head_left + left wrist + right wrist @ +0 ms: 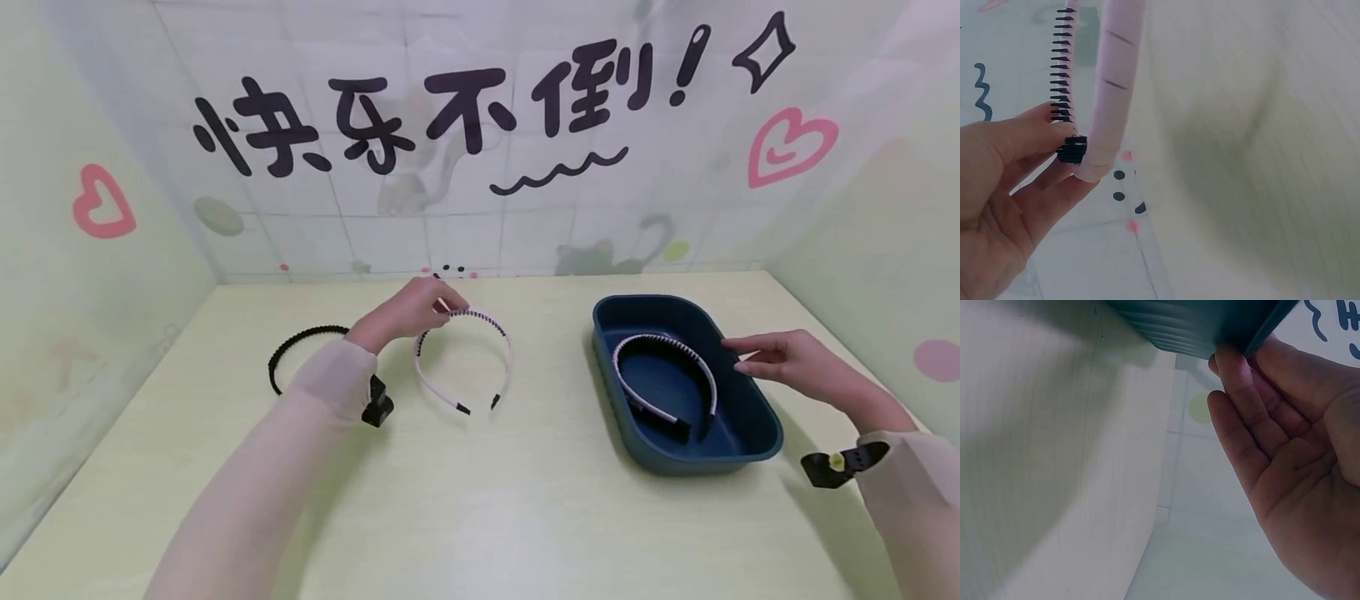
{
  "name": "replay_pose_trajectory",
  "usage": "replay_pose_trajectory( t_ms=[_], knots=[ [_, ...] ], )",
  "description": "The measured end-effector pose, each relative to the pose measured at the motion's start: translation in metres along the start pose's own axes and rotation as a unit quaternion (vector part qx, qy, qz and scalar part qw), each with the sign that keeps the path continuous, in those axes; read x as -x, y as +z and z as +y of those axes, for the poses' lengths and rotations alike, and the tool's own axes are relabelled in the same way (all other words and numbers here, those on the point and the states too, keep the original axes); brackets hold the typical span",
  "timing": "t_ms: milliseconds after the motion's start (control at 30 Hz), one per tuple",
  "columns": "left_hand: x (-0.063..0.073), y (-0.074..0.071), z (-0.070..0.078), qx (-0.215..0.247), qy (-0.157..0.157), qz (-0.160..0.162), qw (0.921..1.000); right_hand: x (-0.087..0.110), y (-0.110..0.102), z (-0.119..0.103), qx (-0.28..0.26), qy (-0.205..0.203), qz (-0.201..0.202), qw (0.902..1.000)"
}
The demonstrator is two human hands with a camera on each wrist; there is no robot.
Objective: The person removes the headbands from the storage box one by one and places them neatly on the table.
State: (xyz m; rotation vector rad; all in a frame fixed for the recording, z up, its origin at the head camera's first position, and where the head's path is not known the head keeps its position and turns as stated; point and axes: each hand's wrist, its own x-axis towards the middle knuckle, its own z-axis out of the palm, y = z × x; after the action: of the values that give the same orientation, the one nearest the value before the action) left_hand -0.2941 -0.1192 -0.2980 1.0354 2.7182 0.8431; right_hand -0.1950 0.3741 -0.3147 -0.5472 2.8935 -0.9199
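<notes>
The blue bin [701, 467] stands at the right of the tabletop [480, 500] and serves as reference. Left of it, well apart, is the pale pink headband [482, 315]; the left hand [411, 310] pinches its top between thumb and fingers, the gap closed down to the band's thickness. Whether the band's dark tips touch the table cannot be told.

The right hand [797, 360] is at the bin's right rim, thumb and fingers drawn together on the edge, the lower fingers loosely extended outside.

Inside the bin lies a white headband [667, 339] with dark teeth, leaning; the dark area beneath it is too dim to identify. The bin's left wall stands between the two pale bands.

Farthest left of the bin lies a black headband [300, 335], partly covered by the left sleeve [300, 442]. Behind the bin rises a printed back wall [465, 225].
</notes>
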Motion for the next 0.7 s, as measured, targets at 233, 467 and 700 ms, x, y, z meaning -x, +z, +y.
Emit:
replay_pose_trajectory(
  t_ms=[233,467,700],
  knots=[
    [0.010,-0.001,-0.015,-0.010,-0.031,0.002,0.9995,0.001,0.001,0.001,0.005,0.009,-0.004,0.9999],
    [0.017,-0.008,-0.028,-0.026,-0.041,0.009,0.9988,-0.002,0.000,0.000,0.002,0.009,-0.006,0.9999],
    [0.019,-0.008,-0.042,0.002,-0.063,0.012,0.9980,-0.001,0.000,0.000,0.002,0.010,-0.002,0.9999]
  ],
)
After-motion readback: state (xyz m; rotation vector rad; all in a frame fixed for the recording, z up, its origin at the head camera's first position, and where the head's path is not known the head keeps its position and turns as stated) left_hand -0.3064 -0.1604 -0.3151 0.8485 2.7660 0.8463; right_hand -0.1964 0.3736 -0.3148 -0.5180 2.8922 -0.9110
